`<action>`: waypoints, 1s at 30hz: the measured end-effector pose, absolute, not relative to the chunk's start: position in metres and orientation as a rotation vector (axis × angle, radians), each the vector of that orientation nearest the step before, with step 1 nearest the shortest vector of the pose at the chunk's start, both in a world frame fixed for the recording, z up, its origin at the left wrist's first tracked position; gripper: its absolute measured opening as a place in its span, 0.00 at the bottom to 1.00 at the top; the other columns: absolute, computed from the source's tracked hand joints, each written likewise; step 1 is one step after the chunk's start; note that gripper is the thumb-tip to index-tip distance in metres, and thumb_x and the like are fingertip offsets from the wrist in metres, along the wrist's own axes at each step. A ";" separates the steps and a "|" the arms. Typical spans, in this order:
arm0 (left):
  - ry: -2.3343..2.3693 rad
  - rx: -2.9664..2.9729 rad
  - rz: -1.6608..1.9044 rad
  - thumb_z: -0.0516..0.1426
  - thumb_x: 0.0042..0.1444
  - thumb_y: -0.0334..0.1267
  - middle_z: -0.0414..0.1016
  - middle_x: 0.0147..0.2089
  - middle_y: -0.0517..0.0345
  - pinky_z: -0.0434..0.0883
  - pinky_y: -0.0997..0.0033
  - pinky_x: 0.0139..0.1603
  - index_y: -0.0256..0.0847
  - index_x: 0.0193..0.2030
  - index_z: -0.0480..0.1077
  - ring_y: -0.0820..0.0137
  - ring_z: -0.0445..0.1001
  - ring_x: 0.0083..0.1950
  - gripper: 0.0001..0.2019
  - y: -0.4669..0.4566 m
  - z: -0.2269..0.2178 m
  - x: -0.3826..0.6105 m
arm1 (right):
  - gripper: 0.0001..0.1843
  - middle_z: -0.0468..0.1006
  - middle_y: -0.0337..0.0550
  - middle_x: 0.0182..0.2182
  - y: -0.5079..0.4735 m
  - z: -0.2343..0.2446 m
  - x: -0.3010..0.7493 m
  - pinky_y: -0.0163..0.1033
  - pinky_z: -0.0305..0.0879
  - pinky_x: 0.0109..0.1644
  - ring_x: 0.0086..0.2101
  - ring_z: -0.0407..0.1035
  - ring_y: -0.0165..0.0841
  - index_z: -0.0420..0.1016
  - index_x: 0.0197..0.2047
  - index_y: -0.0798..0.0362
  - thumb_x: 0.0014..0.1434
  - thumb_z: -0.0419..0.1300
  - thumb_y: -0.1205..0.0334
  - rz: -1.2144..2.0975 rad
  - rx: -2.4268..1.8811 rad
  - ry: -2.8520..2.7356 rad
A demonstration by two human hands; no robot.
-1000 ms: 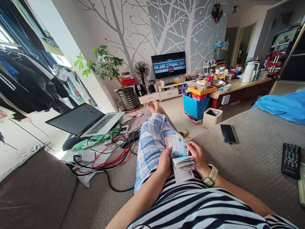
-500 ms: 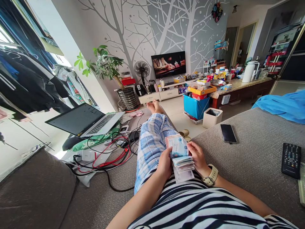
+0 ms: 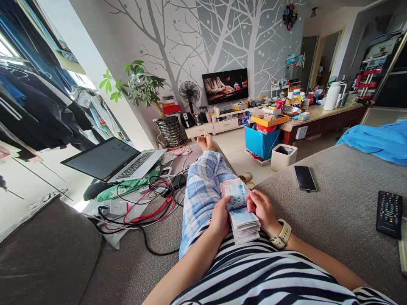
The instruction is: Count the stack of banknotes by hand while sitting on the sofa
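Observation:
A stack of banknotes (image 3: 234, 193) is bent over above my lap, its upper part standing up with a "10" on the front note. The lower part, a layered bundle of note ends, hangs toward my striped shirt (image 3: 251, 275). My left hand (image 3: 220, 215) is closed around the stack's left side, thumb across the front. On the right, my right hand (image 3: 262, 208) has its thumb and fingers pinched together at the edge of the front note; the fingertips are partly hidden. A pale watch (image 3: 282, 234) is on the right wrist.
A phone (image 3: 305, 178) and a black remote (image 3: 389, 214) lie on the grey sofa to the right. To the left are a laptop (image 3: 140, 164) and tangled cables (image 3: 159, 203). A bin (image 3: 284, 158) and blue box (image 3: 261, 142) stand on the floor ahead.
The front note now shows a different face, with a "10". More note ends are folded down over the lower bundle. My right fingers have curled in and shifted slightly left; my left hand stays put.

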State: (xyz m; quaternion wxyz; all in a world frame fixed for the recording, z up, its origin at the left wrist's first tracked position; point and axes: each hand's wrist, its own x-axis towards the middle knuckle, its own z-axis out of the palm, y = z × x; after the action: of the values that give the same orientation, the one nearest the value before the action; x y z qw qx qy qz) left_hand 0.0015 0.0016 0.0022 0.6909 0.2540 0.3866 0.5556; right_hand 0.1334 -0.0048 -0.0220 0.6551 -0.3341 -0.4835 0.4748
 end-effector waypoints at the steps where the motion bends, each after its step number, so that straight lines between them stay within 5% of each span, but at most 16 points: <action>1: 0.863 0.565 1.244 0.59 0.46 0.36 0.80 0.35 0.49 0.73 0.63 0.41 0.34 0.36 0.73 0.60 0.78 0.37 0.10 0.002 0.002 0.002 | 0.19 0.66 0.35 0.14 -0.004 -0.022 0.133 0.36 0.53 0.25 0.18 0.57 0.28 0.68 0.28 0.52 0.60 0.54 0.45 1.079 -0.750 -1.100; 10: 0.851 0.606 1.220 0.63 0.42 0.34 0.78 0.30 0.54 0.72 0.66 0.39 0.35 0.33 0.73 0.63 0.77 0.35 0.10 -0.001 0.006 0.000 | 0.19 0.62 0.32 0.19 0.001 -0.023 0.134 0.34 0.53 0.26 0.21 0.56 0.27 0.62 0.25 0.52 0.51 0.64 0.48 1.043 -0.849 -1.006; 18: 0.822 0.611 1.190 0.63 0.40 0.32 0.77 0.27 0.55 0.72 0.66 0.37 0.37 0.25 0.69 0.65 0.77 0.32 0.06 -0.004 0.008 0.001 | 0.19 0.60 0.33 0.18 0.002 -0.027 0.135 0.34 0.51 0.25 0.21 0.54 0.28 0.62 0.23 0.52 0.56 0.59 0.47 0.990 -0.919 -1.085; 30: 0.810 0.569 1.226 0.59 0.47 0.36 0.80 0.36 0.48 0.74 0.63 0.39 0.32 0.40 0.73 0.61 0.78 0.36 0.13 0.004 -0.002 0.001 | 0.18 0.60 0.34 0.19 -0.002 -0.025 0.137 0.35 0.50 0.25 0.22 0.55 0.29 0.63 0.25 0.52 0.60 0.55 0.49 0.954 -0.894 -1.142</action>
State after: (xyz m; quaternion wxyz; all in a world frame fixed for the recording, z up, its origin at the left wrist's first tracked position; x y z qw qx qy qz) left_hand 0.0014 0.0041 -0.0020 0.7053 0.2561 0.3645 0.5514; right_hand 0.1374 -0.0022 -0.0249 0.6465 -0.3929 -0.5019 0.4192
